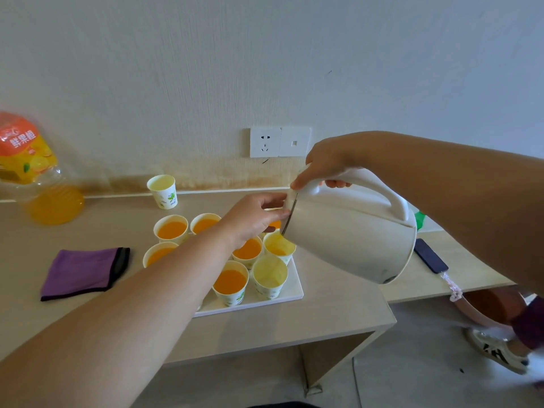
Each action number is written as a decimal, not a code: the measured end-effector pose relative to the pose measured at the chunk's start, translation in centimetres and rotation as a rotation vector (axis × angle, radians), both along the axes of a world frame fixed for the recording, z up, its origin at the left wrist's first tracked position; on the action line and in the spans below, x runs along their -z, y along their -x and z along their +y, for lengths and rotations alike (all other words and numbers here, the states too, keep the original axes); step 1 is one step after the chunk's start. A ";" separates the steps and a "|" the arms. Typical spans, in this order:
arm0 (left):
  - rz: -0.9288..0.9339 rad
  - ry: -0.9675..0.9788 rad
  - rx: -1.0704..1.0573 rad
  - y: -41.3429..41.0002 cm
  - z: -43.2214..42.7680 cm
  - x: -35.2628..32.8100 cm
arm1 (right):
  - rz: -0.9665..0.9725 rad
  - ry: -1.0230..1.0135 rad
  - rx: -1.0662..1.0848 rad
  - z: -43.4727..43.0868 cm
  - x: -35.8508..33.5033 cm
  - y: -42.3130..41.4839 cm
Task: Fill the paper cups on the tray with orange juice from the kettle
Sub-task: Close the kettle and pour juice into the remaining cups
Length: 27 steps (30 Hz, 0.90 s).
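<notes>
"鲜果橙" on juice bottle point(28, 154)

Bare desk point(97, 228) lies between purple cloth point(82, 272) and tray point(293, 291); packed cups point(172, 229) and tilted kettle point(347, 234) crowd the tray.

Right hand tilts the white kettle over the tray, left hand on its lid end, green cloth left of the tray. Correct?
No. The cloth left of the tray is purple, not green; the head view shows it. The rest stands: the right hand tilts the white kettle over the tray, left hand at its lid end.
</notes>
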State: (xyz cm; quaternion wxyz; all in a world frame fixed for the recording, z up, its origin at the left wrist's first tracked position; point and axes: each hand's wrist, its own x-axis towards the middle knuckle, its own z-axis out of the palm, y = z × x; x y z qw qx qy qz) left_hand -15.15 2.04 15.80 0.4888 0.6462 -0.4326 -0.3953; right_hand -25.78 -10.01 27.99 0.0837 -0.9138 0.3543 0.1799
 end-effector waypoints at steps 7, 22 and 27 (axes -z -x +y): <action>0.021 -0.001 0.001 0.4 0.0 0.2 | 0.018 -0.006 0.020 0.2 0.1 0.0; 0.079 0.005 -0.017 0.7 -0.5 0.7 | 0.058 -0.001 0.024 -0.1 0.2 -0.4; 0.058 0.003 -0.017 0.8 -0.4 0.6 | 0.069 0.006 0.023 -0.1 0.3 -0.6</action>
